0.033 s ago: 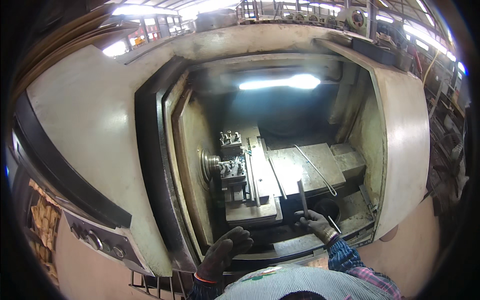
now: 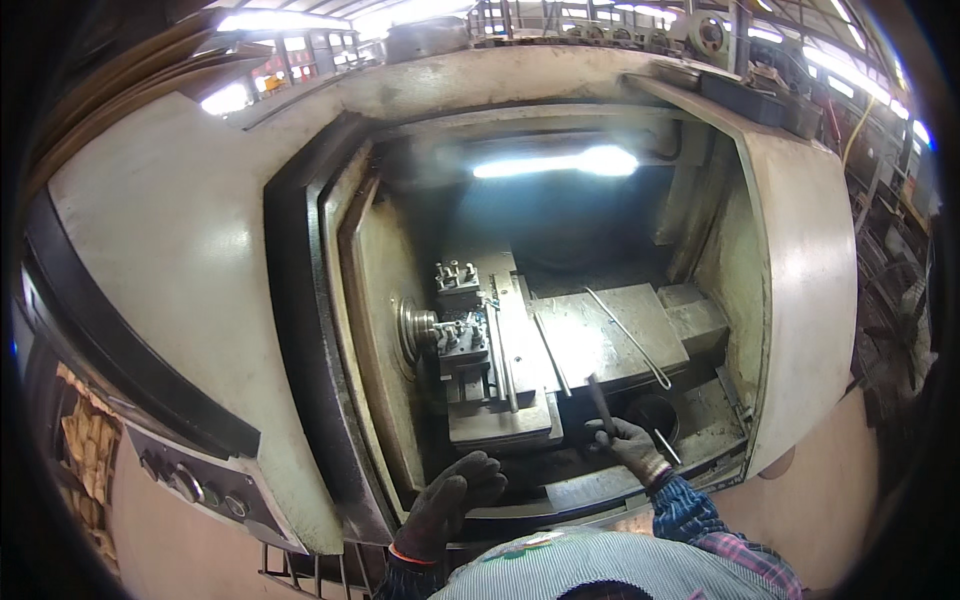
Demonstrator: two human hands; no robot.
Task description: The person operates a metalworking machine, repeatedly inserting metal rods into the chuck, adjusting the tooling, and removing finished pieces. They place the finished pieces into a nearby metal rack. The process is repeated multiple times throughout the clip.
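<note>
My right hand [image 2: 628,447], in a dark work glove, is closed around a dark, narrow flat metal bar [image 2: 600,400] that points up and away. Past the bar's tip is the flat grey plate [image 2: 590,340] inside a lathe. My left hand [image 2: 452,500], also gloved, hovers at the lathe's front edge with its fingers stretched out and nothing visible in them. A short bright rod [image 2: 668,447] shows just right of my right hand; whether it touches the hand I cannot tell. A thin rod with a looped end [image 2: 630,340] and a straight thin rod [image 2: 552,355] lie on the plate.
On the left stand the chuck [image 2: 410,330] and the tool posts with bolts [image 2: 460,335], beside long bars on the slide [image 2: 502,360]. A round black container [image 2: 655,412] sits behind my right hand. The control panel with knobs [image 2: 195,487] is at lower left. A lamp [image 2: 560,163] glows at the back.
The bar in my right hand has tilted, its tip swinging slightly left and lower. My left hand has hardly moved. The whole view has shifted a little.
</note>
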